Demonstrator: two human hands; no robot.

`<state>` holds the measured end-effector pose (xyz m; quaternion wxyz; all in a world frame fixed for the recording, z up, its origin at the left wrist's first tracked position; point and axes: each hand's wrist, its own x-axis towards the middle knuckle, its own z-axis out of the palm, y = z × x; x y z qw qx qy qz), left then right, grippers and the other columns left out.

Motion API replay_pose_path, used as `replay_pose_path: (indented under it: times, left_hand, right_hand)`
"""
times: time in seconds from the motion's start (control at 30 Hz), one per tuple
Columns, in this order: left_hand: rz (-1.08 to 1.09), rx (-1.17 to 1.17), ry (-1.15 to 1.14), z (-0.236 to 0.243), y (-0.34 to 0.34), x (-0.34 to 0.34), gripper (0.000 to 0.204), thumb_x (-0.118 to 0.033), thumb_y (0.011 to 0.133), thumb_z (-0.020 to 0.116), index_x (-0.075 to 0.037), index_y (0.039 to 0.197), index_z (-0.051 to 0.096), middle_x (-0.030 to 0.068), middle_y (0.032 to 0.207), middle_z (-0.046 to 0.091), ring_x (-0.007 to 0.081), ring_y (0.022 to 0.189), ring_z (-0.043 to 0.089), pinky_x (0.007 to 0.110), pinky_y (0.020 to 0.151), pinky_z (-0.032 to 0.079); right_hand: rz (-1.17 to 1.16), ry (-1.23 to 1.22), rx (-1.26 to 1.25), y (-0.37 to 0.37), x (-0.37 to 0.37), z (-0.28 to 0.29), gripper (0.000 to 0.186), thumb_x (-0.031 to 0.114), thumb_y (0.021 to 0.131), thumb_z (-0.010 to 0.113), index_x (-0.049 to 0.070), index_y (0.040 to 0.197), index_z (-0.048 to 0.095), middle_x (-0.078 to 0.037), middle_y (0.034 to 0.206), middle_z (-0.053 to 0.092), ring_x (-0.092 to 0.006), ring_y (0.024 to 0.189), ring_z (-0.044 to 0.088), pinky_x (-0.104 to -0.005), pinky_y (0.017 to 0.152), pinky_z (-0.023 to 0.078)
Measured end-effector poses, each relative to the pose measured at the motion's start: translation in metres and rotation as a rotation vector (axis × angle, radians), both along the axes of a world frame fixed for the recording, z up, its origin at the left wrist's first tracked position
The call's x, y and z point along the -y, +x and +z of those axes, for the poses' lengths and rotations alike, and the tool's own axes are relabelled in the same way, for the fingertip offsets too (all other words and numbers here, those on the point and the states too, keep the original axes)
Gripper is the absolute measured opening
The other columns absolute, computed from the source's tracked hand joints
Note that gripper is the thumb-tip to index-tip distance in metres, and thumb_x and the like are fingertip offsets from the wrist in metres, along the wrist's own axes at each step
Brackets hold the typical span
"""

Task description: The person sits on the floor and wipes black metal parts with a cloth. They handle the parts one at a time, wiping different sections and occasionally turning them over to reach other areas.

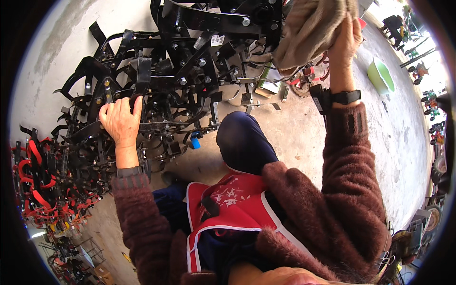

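Note:
My right hand, raised at the upper right, is closed on a bunched grey-brown cloth. The cloth hangs beside a large stack of black tiller blade assemblies made of curved metal blades and bolts. On the left side of that stack, my left hand has its fingers curled over a black metal blade, with the thumb pointing up. Where the fingertips end behind the metal is hidden.
Red and black blade parts are heaped at the far left by the wall. A light green basin stands on the concrete floor to the right. Small machines line the right edge. A blue piece lies among the blades near my knee.

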<state>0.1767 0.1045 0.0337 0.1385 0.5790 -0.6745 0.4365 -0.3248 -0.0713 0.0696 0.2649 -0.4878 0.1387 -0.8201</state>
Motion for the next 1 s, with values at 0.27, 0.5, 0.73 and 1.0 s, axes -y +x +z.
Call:
replay_pose_path:
  times: [0.27,0.5,0.73,1.0]
  left_hand:
    - [0.019,-0.001,-0.003,0.000,0.000,0.000,0.033,-0.042,0.085,0.069,-0.012,0.076,0.062,-0.0018,0.069,0.059,0.0180,0.072,0.056,0.035,0.088,0.040]
    - [0.032,0.011,0.004,-0.002,0.001,0.000,0.032,-0.043,0.085,0.069,-0.012,0.081,0.065,-0.0020,0.072,0.061,0.0175,0.073,0.057,0.035,0.088,0.040]
    - [0.054,0.041,0.015,-0.003,0.001,0.002,0.031,-0.043,0.085,0.069,-0.012,0.080,0.064,-0.0034,0.074,0.062,0.0161,0.073,0.057,0.034,0.088,0.040]
    - [0.042,0.056,-0.010,-0.004,0.000,0.004,0.030,-0.043,0.085,0.070,-0.013,0.079,0.064,-0.0048,0.074,0.062,0.0150,0.072,0.057,0.034,0.088,0.040]
  right_hand:
    - [-0.292,0.137,0.081,-0.031,-0.016,0.007,0.017,0.016,0.090,0.066,0.002,0.100,0.070,-0.002,0.094,0.069,-0.0100,0.085,0.062,-0.0229,0.077,0.049]
    - [-0.450,0.550,-0.146,-0.082,-0.051,-0.152,0.018,0.016,0.090,0.064,0.001,0.097,0.070,-0.002,0.091,0.068,-0.0093,0.079,0.059,-0.0236,0.072,0.048]
    - [-0.358,0.700,-0.406,-0.053,-0.035,-0.249,0.018,0.018,0.089,0.069,0.001,0.084,0.069,0.002,0.079,0.063,-0.0059,0.075,0.052,-0.0243,0.069,0.045]
    - [-0.365,0.658,-0.378,-0.019,0.021,-0.272,0.018,0.016,0.087,0.071,0.003,0.099,0.069,-0.002,0.088,0.068,-0.0087,0.080,0.059,-0.0252,0.076,0.048]
